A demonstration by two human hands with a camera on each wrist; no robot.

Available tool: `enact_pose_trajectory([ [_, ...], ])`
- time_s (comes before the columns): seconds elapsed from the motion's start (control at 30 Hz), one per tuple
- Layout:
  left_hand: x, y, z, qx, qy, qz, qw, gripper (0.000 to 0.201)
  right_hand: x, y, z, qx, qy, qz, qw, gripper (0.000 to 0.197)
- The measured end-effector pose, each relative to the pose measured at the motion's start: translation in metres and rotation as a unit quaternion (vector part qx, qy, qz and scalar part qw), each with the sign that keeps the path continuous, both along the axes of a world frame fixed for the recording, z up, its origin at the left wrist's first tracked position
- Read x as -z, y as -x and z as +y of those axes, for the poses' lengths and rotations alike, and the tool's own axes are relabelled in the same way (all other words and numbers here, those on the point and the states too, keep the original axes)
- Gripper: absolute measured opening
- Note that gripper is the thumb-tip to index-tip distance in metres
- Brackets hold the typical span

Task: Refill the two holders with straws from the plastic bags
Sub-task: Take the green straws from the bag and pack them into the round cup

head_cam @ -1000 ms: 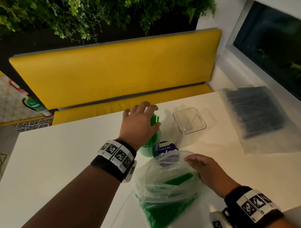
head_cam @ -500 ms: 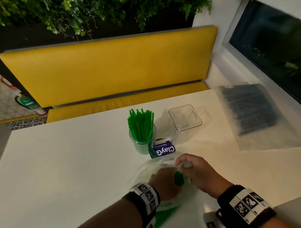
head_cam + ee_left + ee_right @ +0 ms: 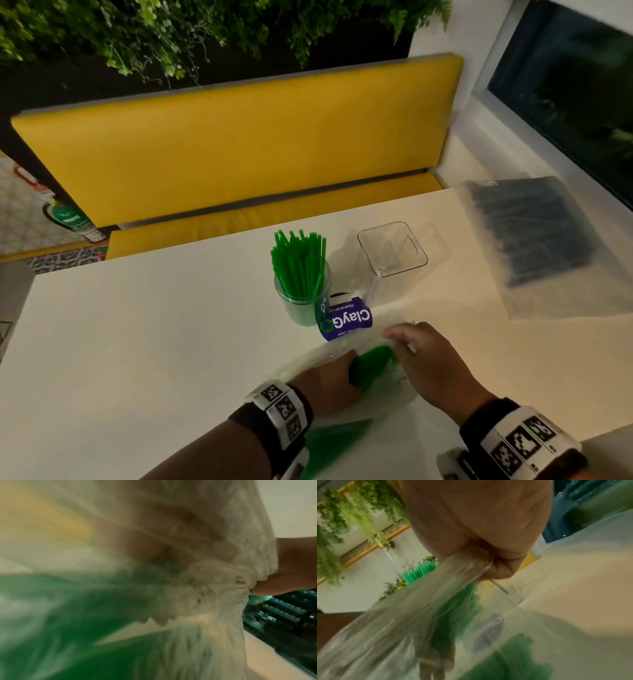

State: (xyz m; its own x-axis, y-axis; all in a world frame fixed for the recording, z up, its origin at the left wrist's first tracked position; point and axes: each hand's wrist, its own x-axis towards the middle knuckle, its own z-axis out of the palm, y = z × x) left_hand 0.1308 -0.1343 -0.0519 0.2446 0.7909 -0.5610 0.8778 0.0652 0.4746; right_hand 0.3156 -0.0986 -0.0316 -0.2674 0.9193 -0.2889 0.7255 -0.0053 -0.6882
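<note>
A round clear holder stands mid-table, packed with upright green straws. To its right stands a square clear holder with nothing in it. The clear plastic bag of green straws lies at the near edge. My left hand is inside its mouth, gripping a bundle of green straws. My right hand pinches the bag's rim and holds it up. In the right wrist view the bag film runs from that pinch. The left wrist view is blurred: green straws behind plastic.
A second clear bag of dark straws lies at the table's far right. A purple ClayGo label stands by the round holder. A yellow bench runs behind the table, and a window is at the right.
A second ago my left hand was over the round holder with straws. It has come back to the bag and gone inside it. My right hand stays on the bag's rim.
</note>
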Motion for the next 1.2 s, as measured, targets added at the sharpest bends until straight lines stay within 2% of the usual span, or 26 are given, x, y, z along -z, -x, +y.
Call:
enact_pose_trajectory([
  [0.07,-0.003,-0.002,0.004,-0.021,0.028,-0.04,0.999,0.023,-0.001,0.006,0.0,-0.022,0.062,0.07,0.995,0.016],
  [0.17,-0.009,-0.01,0.008,0.013,0.033,-0.067,0.997,0.003,-0.002,0.011,0.003,-0.043,0.105,0.139,0.984,0.017],
  [0.27,-0.019,-0.006,0.007,-0.016,0.025,-0.082,0.996,0.009,0.002,0.005,0.012,0.029,0.048,0.132,0.99,0.026],
  [0.33,-0.031,0.001,0.002,-0.066,-0.02,-0.141,0.988,0.003,0.008,-0.001,0.017,0.06,0.019,0.103,0.993,0.032],
  [0.4,-0.054,0.006,-0.007,-0.102,-0.065,-0.225,0.967,0.008,0.016,-0.004,0.018,0.038,0.015,0.051,0.998,0.04],
  [0.47,-0.091,0.015,-0.012,-0.137,-0.076,-0.344,0.926,0.007,0.021,-0.003,0.016,-0.004,0.036,-0.015,0.999,0.037],
  [0.53,-0.131,0.034,-0.007,-0.201,-0.146,-0.442,0.862,0.01,0.023,-0.002,0.013,-0.026,0.047,-0.042,0.998,0.029],
  [0.6,-0.16,0.06,0.01,-0.297,-0.267,-0.488,0.776,0.014,0.023,-0.002,0.01,-0.031,0.048,-0.043,0.997,0.026],
  [0.63,-0.167,0.073,0.02,-0.333,-0.298,-0.504,0.739,0.016,0.023,-0.002,0.009,-0.03,0.048,-0.042,0.998,0.025],
  [0.67,-0.17,0.083,0.031,-0.354,-0.316,-0.509,0.718,0.019,0.023,-0.001,0.009,-0.031,0.045,-0.04,0.998,0.025],
  [0.7,-0.169,0.089,0.042,-0.367,-0.326,-0.501,0.713,0.022,0.023,0.0,0.009,-0.032,0.045,-0.04,0.998,0.024],
  [0.77,-0.162,0.091,0.059,-0.385,-0.328,-0.474,0.721,0.023,0.024,0.002,0.008,-0.031,0.046,-0.039,0.998,0.022],
  [0.9,-0.148,0.087,0.079,-0.417,-0.34,-0.468,0.701,0.003,0.028,0.0,0.008,-0.022,0.054,-0.031,0.998,0.024],
  [1.0,-0.138,0.084,0.085,-0.416,-0.364,-0.452,0.699,0.008,0.029,-0.002,0.007,-0.016,0.058,-0.034,0.998,0.026],
  [1.13,-0.11,0.081,0.084,-0.424,-0.355,-0.37,0.747,0.008,0.028,-0.002,0.007,-0.013,0.062,-0.035,0.997,0.027],
  [1.2,-0.091,0.081,0.084,-0.413,-0.332,-0.309,0.79,0.017,0.027,-0.001,0.007,-0.01,0.06,-0.032,0.998,0.027],
])
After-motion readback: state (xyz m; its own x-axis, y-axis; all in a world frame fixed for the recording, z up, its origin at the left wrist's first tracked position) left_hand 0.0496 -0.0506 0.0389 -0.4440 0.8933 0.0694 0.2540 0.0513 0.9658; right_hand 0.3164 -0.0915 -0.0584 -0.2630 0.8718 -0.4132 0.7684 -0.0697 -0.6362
